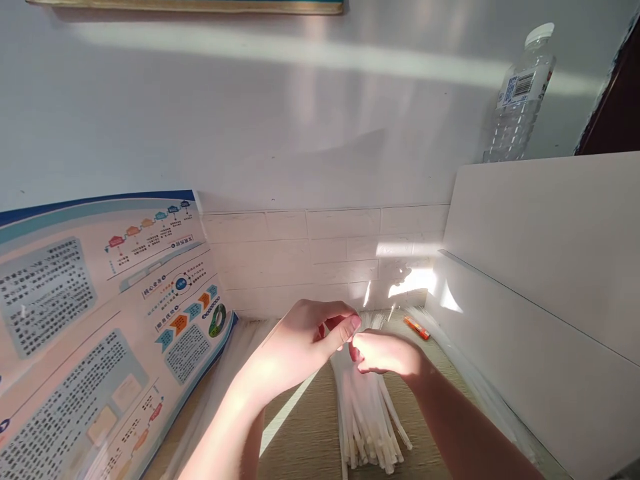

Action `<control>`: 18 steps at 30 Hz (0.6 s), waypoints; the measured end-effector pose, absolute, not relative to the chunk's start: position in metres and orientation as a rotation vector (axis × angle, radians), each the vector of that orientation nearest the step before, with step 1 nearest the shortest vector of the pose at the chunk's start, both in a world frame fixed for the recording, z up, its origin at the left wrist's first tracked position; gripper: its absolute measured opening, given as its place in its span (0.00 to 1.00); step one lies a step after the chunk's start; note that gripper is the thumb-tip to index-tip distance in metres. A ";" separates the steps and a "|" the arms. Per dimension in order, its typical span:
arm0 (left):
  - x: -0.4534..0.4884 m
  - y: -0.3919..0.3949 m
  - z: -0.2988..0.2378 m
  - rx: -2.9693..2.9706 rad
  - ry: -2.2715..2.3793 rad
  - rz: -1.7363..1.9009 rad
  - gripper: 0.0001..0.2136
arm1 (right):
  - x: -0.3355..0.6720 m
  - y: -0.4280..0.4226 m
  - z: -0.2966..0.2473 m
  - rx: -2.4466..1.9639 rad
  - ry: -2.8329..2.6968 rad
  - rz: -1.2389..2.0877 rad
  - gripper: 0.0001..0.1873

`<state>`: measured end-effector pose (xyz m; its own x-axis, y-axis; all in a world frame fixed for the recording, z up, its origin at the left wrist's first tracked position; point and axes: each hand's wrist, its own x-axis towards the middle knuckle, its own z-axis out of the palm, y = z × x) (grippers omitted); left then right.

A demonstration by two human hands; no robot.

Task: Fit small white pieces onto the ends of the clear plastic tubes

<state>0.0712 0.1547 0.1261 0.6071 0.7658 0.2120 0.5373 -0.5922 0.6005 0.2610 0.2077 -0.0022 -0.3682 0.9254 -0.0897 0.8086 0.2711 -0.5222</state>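
Note:
My left hand point(313, 333) is closed in a pinch, thumb tip against the fingers. My right hand point(383, 351) is closed right beside it, its curled fingers almost touching the left thumb. Whatever thin thing the two pinch between them, if anything, is too small and washed out by sunlight to make out. Below and behind both hands lies a bundle of long thin white plastic strips point(367, 420), its thicker ends fanned out towards me. The hands cover the middle of the bundle.
More translucent strips lie along the left point(220, 373) and right point(480, 373) sides. A small orange item point(417, 327) rests at the back right. A printed poster board point(110, 333) stands on the left, white panels point(540, 280) on the right. A plastic bottle point(523, 93) is above the panels.

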 end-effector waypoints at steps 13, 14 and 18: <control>0.059 0.153 0.126 2.219 1.188 0.790 0.19 | 0.265 0.201 0.011 -1.749 -2.402 0.703 0.10; 0.053 0.153 0.122 2.198 1.229 0.807 0.18 | 0.267 0.200 0.012 -1.724 -2.397 0.671 0.10; 0.014 0.155 0.086 2.103 1.586 0.822 0.18 | 0.279 0.199 0.012 -1.607 -2.372 0.570 0.12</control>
